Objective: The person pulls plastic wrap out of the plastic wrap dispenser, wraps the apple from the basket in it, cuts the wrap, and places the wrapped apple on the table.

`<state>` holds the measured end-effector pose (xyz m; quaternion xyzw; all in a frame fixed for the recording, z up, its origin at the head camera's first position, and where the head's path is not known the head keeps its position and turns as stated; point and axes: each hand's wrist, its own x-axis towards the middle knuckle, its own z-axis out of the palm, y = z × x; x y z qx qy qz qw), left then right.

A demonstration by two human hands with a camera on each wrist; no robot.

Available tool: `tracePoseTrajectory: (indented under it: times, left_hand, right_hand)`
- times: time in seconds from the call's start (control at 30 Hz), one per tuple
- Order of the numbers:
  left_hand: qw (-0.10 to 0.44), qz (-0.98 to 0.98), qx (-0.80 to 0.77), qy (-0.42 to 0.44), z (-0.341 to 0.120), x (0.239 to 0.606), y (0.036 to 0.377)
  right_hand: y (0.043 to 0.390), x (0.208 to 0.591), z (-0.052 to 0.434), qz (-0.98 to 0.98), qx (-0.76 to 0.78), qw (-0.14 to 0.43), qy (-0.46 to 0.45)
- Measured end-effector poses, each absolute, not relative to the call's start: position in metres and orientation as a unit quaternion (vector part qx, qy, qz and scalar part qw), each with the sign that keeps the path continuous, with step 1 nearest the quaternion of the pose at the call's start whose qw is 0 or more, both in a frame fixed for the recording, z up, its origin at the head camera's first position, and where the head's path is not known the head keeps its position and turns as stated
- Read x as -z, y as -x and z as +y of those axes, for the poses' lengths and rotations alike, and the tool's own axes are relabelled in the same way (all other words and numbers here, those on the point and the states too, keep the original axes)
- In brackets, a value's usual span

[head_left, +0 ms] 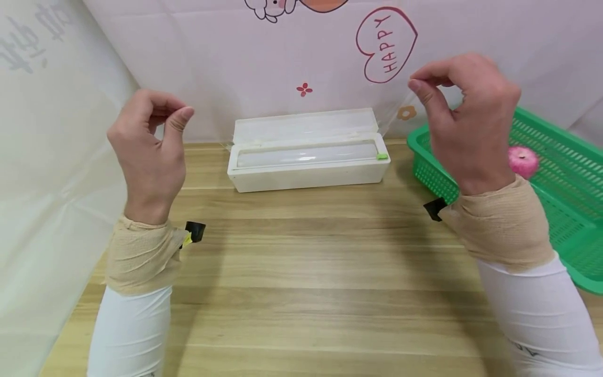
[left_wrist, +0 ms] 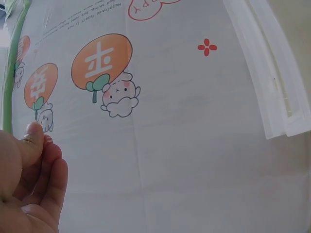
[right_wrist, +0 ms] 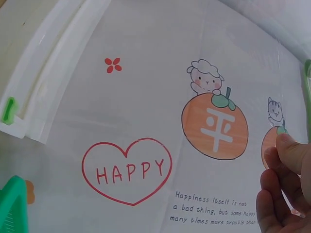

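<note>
Left hand (head_left: 149, 152) raised above the wooden surface (head_left: 311, 272), thumb and forefinger pinched together at the top, remaining fingers curled in. Right hand (head_left: 466, 123) raised likewise on the opposite side, thumb tip pressed to forefinger tip. Hands well apart, at roughly equal height.

Faint edges of a clear film sheet (head_left: 393, 112) visible running from the right-hand pinch down toward the dispenser; sheet nearly invisible across its middle. Contact between the left pinch and the film not confirmable from the head view. Left wrist view: thumb (left_wrist: 31, 143) pressed against fingertips, film itself not discernible there. Right wrist view: fingers (right_wrist: 286, 189) closed together at lower right, a slight sheen of film before the backdrop.

White cling-film dispenser box (head_left: 308, 170) resting on the surface at the rear centre, between the two hands and beyond them, lid hinged open and leaning back toward the backdrop. Roll (head_left: 306, 154) lying inside along the box length. Small green slider tab (head_left: 382, 156) at the right end of the box rim.

Green plastic basket (head_left: 570, 209) on the surface at the right, partly behind the right forearm, holding a pink round object (head_left: 523, 159). Printed backdrop (head_left: 235, 63) behind, bearing a red "HAPPY" heart (head_left: 386, 44) and cartoon figures. Beige wraps and white sleeves on both forearms.
</note>
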<state>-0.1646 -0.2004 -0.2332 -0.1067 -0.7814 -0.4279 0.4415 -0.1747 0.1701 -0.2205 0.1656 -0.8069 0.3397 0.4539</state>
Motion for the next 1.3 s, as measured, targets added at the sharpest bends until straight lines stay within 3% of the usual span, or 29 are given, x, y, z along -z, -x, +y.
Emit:
tracePoseTrajectory:
  times: [1.3]
  left_hand:
    - [0.481, -0.723, 0.48, 0.121, -0.199, 0.209, 0.157]
  right_hand:
    - [0.177, 0.192, 0.174, -0.771, -0.351, 0.508, -0.155]
